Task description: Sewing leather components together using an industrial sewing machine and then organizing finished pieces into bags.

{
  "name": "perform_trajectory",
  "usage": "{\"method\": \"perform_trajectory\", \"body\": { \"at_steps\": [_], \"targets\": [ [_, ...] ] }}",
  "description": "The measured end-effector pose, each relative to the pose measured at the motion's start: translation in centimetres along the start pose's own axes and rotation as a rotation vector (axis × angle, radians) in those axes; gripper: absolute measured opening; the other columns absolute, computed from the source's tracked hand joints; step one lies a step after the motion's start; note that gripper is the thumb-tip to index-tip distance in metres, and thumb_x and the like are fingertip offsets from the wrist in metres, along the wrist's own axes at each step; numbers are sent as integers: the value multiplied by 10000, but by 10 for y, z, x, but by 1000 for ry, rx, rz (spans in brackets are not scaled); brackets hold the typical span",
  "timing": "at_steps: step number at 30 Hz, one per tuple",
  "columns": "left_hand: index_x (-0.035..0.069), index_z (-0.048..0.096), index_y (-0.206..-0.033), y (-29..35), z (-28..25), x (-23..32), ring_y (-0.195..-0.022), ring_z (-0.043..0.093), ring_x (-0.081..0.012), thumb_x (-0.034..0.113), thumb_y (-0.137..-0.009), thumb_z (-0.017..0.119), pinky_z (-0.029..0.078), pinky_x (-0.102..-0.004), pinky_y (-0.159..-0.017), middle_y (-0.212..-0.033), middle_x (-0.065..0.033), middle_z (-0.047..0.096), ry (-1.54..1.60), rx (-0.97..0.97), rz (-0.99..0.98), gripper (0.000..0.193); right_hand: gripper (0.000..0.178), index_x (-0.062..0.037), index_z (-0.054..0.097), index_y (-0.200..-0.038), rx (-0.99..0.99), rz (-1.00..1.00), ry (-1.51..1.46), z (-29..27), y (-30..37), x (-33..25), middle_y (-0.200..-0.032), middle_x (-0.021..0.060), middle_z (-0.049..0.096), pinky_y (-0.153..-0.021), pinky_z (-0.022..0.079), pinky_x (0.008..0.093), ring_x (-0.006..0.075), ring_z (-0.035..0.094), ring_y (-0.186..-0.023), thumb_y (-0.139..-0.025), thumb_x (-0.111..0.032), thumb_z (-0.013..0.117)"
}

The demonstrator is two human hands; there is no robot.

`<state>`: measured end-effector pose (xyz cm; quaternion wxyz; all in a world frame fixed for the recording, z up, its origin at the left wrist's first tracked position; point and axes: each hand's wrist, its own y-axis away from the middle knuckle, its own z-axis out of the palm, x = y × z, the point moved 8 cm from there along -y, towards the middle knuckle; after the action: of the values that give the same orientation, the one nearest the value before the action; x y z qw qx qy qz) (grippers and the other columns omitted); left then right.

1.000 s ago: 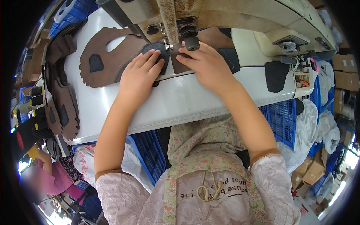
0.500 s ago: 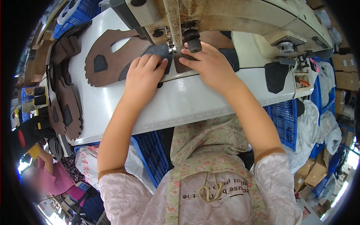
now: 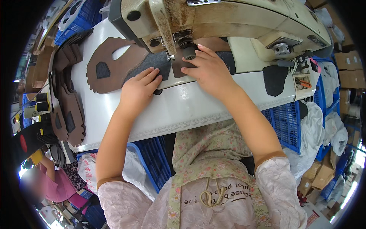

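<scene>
Left hand (image 3: pixel 139 91) palm-down, right hand (image 3: pixel 212 73) splayed

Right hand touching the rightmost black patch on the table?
No, the black patch lies apart from the right hand, white tabletop showing between.

a cream metal sewing machine (image 3: pixel 228 19) — running off the top edge — is hiding part of a flat brown leathery panel (image 3: pixel 115 72).

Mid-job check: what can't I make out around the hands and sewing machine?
In the head view:
Needle position at the presser foot: too small to tell.
Brown piece: partly covered by the right hand and sewing machine.
Sewing machine top: cut off by the upper edge.
Stacked brown pieces: overlap hides their number.
</scene>
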<state>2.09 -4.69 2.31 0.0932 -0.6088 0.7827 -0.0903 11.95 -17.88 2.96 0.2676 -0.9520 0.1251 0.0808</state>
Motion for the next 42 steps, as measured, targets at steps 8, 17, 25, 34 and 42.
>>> {"method": "perform_trajectory", "body": {
  "at_steps": [8,17,25,34,42],
  "targets": [
    [78,698,-1091,-3,2,4,-1168,612,-220,50,-743,640,546,-338,-826,-1241,-66,657,-50,53,-37,355,276,-121,758,-965,64,-20,-14,1,0,5,-1117,50,673,-1092,405,430,271,564,-1170,-726,-38,646],
    [66,680,-1098,-16,-1,6,-978,618,-240,75,-791,625,536,-351,-742,-1034,-55,635,-41,41,-119,312,164,-96,754,-911,48,10,-37,1,-11,11,-1134,60,681,-1043,441,380,228,527,-1248,-802,-110,633],
    [114,699,-1049,-17,-5,3,-929,626,-222,77,-778,638,537,-335,-698,-986,-35,632,3,135,-56,280,281,-84,711,-1011,5,-88,21,2,-18,2,-1042,80,645,-853,505,393,289,593,-1030,-756,-24,610],
    [159,726,-1048,-17,-4,6,-899,631,-227,79,-781,666,535,-339,-684,-982,-33,630,-3,178,-93,285,190,-47,708,-936,33,-56,-86,11,-14,4,-1040,52,659,-844,515,388,268,601,-1013,-764,-61,630],
    [93,718,-935,-24,-5,7,-869,610,-207,133,-829,681,523,-337,-644,-925,-29,618,-52,188,-74,119,174,-79,716,-929,61,-26,-76,9,-16,5,-1047,48,659,-823,530,378,257,612,-1013,-769,-72,649]
  ]
}}
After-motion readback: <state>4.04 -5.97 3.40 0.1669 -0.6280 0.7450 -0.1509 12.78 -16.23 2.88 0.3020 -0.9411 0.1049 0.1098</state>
